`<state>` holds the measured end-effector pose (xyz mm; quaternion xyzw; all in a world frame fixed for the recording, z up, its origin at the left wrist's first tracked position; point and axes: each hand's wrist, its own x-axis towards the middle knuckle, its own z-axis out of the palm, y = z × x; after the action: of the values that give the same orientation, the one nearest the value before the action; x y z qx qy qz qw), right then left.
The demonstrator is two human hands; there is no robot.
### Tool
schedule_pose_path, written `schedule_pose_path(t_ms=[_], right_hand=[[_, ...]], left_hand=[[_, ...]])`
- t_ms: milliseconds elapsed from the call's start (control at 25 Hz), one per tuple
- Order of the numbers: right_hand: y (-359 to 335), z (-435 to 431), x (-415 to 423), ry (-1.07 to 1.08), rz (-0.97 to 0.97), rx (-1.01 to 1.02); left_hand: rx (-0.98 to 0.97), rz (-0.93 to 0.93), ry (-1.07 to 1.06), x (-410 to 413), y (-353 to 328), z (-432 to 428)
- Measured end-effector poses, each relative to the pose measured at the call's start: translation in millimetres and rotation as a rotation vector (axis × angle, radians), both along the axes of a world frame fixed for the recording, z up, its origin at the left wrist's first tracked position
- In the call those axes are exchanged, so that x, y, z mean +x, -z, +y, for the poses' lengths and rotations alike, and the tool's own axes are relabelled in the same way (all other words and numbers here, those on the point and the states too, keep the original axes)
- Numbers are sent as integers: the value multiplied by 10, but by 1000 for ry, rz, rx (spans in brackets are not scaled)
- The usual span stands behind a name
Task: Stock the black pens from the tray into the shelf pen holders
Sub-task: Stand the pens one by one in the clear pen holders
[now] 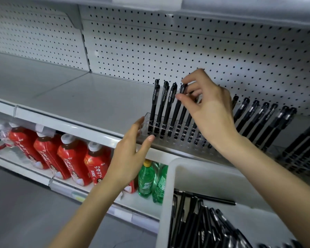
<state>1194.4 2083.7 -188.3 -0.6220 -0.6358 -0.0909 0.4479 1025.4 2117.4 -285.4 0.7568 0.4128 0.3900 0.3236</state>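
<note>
Head view: right hand [211, 111] pinches pen [177, 113] in holder [177, 143]; left hand [131, 158] relaxed beside it.

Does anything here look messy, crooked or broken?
Nothing looks broken or spilled. Only the white tray is untidy: its loose pens lie jumbled, one stray pen crosswise behind them. The shelf pens lean in even rows; the right hand pinches a shelf pen.

A shop aisle, by the look of it.
White metal gondola shelf [97, 104] with a pegboard back panel [168, 51]; red drink bottles [72, 158] and green soda bottles [146, 179] in rows on the tier below, label strips [70, 126] along the shelf edges, black pens [168, 108] ranked in a clear holder [168, 141].
</note>
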Motion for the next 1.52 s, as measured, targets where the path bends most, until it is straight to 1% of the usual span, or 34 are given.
schedule_pose_path(t_ms=[240, 360, 480, 560, 640, 680, 760, 800, 880, 960, 1040, 1080, 1160, 1200, 1320, 1440, 1520], right_hand=[[67, 73, 34, 48, -45, -24], [39, 67, 18, 54, -38, -64], [-38, -31, 15, 55, -25, -82], [-101, -144, 33, 63, 6, -118], [-109, -357, 54, 46, 48, -157], [-76, -493, 64, 14, 78, -179], [51, -808, 94, -68, 154, -290], [145, -964, 124, -101, 163, -393], [388, -1197, 225, -140, 138, -628], [672, -1371, 352, -152, 194, -783], [912, -1474, 426, -110, 270, -854], [1008, -1502, 441, -91, 279, -873], [1107, -1534, 443, -76, 223, -891], [1111, -1525, 429, -84, 190, -893], [997, -1580, 450, -125, 200, -898], [903, -1653, 500, -193, 162, -1022], [902, -1672, 515, -209, 162, -1053]], left_hand=[[-30, 12, -5, -3, -14, 30], [-7, 44, -58, -9, -69, -72], [-11, -40, -122, -54, -173, -300], [-85, -138, -86, -78, -243, -511], [-230, -191, -12, -38, -287, -753], [-308, -188, 19, -1, -278, -856], [-424, -104, 73, 82, -221, -1003], [-479, -69, 100, 106, -191, -1047], [-614, -94, 123, 99, -164, -1078], [-709, -156, 138, 66, -162, -1131], [-730, -169, 154, 61, -177, -1186], [-731, -169, 159, 74, -188, -1215], [-727, -161, 144, 112, -209, -1253], [-727, -162, 135, 111, -205, -1255], [-732, -170, 133, 112, -182, -1281], [-748, -176, 106, 114, -166, -1291], [-756, -162, 96, 119, -167, -1298]])
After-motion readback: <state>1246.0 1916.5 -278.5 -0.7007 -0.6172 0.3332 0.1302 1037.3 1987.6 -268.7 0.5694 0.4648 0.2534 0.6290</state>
